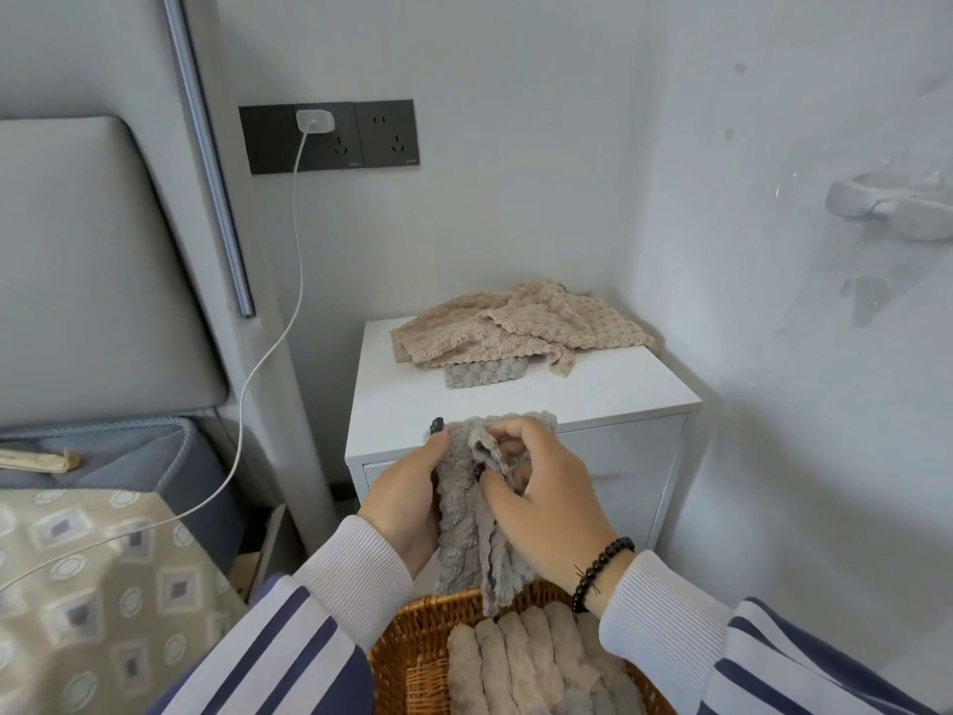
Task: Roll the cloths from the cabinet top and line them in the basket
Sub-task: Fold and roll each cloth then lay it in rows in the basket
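Nearest you, the basket [412,657] holds a row of rolled cloths [515,663] lying side by side. Just above it, your left hand [407,503] and right hand [546,503] both grip a grey cloth [461,513], fingers curled into its folds, its lower end hanging to the basket rim. Beyond, on the cabinet [593,389], beige cloths [515,322] lie heaped over another grey one [485,375].
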